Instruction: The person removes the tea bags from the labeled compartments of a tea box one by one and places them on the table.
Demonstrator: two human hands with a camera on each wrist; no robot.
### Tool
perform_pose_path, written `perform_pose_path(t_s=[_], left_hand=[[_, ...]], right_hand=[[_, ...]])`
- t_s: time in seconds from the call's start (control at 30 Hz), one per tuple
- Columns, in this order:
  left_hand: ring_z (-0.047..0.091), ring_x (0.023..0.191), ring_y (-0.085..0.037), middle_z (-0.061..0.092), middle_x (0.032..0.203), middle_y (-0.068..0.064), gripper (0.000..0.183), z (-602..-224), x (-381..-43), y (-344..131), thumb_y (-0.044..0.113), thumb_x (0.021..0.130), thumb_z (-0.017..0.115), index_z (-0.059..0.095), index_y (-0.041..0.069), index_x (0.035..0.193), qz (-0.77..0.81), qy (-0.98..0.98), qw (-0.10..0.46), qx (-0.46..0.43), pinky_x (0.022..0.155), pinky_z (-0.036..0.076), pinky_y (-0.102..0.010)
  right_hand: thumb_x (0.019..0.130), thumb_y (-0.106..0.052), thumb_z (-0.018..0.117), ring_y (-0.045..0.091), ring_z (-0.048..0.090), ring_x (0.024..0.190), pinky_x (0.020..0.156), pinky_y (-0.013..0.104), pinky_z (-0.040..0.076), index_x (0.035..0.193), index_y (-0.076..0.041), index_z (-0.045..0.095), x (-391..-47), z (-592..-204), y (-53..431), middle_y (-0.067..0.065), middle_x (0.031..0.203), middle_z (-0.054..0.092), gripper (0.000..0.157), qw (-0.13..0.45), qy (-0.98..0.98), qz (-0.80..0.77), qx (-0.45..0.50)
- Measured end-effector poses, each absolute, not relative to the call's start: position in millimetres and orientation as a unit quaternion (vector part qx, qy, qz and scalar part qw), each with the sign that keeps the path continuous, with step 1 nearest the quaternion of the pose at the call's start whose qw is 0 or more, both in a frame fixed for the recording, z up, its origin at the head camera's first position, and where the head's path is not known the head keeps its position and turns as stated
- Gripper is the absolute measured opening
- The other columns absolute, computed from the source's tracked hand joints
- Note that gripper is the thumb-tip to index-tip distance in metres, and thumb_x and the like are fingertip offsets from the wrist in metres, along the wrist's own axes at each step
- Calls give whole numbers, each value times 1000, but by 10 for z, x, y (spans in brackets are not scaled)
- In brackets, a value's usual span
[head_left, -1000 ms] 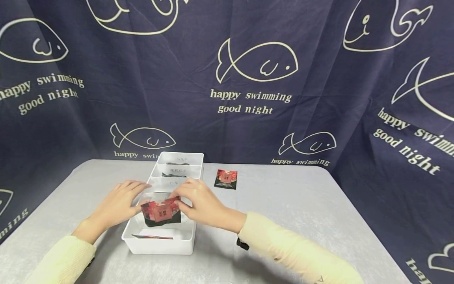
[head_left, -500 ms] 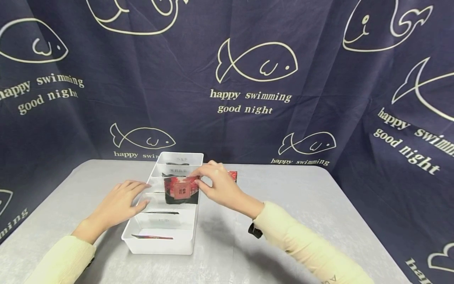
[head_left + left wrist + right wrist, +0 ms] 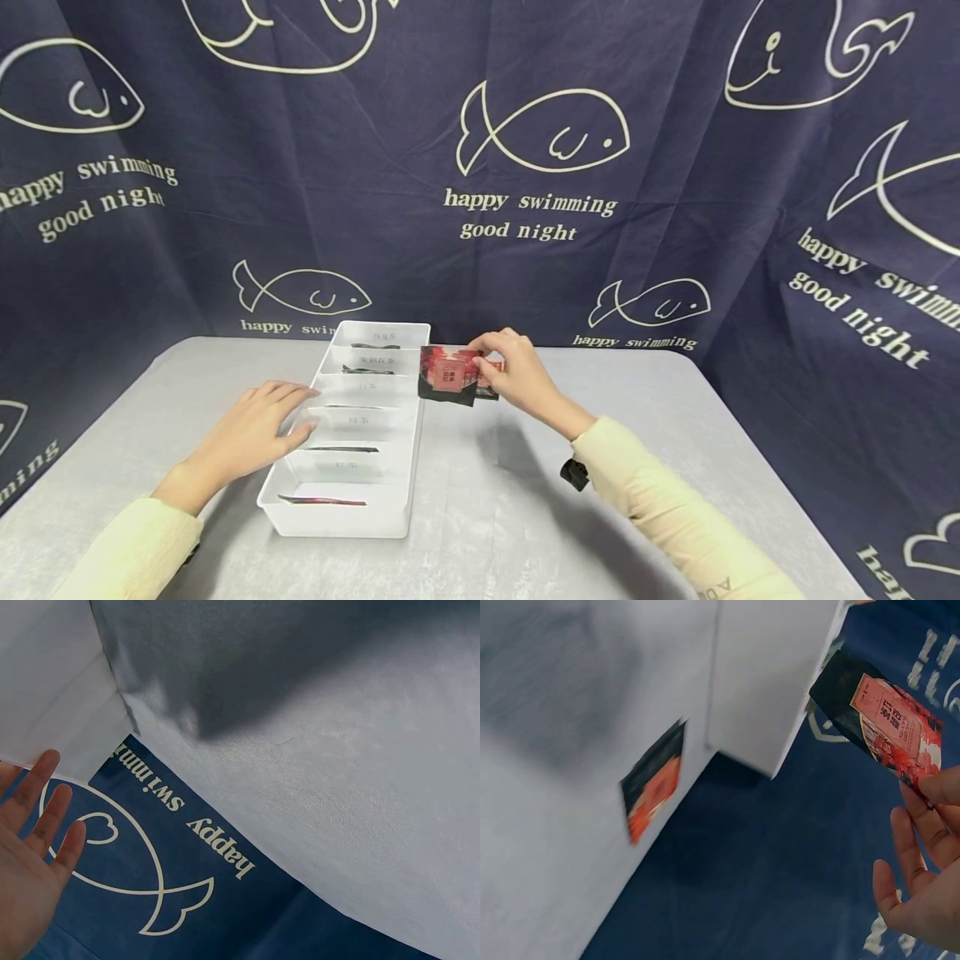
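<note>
My right hand [image 3: 521,379] pinches a red and black tea sachet [image 3: 448,377] by its edge, raised just right of the white divided box [image 3: 341,523]. In the right wrist view this sachet [image 3: 889,716] hangs from thumb and fingers, its pink label showing. A similar sachet [image 3: 654,781] lies on the table below and is mostly covered in the head view. My left hand [image 3: 251,429] rests with extended fingers at the box's left rim. The box has several compartments with handwritten labels, and a thin sachet edge [image 3: 322,501] shows in the nearest one.
Other sachets [image 3: 367,370] stand in the compartments farther back. A grey-white cloth [image 3: 480,517] covers the table. Behind it hangs a dark blue curtain [image 3: 405,275] with fish drawings and lettering.
My right hand has carried the pinched sachet from the box's front part, back and right, out past its right rim. My left hand has stayed at the left rim.
</note>
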State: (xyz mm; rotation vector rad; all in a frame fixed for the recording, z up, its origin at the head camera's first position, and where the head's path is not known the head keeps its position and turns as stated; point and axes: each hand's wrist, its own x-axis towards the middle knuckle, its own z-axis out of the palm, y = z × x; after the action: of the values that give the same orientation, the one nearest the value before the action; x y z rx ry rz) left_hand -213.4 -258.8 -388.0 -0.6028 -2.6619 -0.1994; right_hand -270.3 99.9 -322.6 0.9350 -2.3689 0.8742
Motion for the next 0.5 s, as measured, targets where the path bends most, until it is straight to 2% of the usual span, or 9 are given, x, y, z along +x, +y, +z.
perform_pose_path(t_s=[0.2,0.4,0.5], left_hand=[[50,111,-32,60,116,-13,43,-3872,-2131,-2593,33,83,60,59,8,117,-73,-954,197,-215,92,37,-51],[50,111,-32,60,116,-13,43,-3867,-2130,-2592,33,83,60,59,8,117,-71,-954,198,-215,92,38,-51],[50,111,-31,60,116,-12,43,-3864,-2127,-2592,34,83,60,59,8,118,-70,-954,197,-214,92,37,-51]], right_hand=[[79,-3,65,21,56,78,72,37,42,89,-8,69,-2845,-3334,1211,2,80,68,12,214,-876,313,298],[79,-4,65,16,47,68,61,28,38,89,-8,68,-2984,-3445,1442,2,72,63,11,200,-894,307,257],[79,-3,64,18,46,66,60,28,36,88,-7,68,-3053,-3499,1559,3,71,61,11,197,-900,305,243]])
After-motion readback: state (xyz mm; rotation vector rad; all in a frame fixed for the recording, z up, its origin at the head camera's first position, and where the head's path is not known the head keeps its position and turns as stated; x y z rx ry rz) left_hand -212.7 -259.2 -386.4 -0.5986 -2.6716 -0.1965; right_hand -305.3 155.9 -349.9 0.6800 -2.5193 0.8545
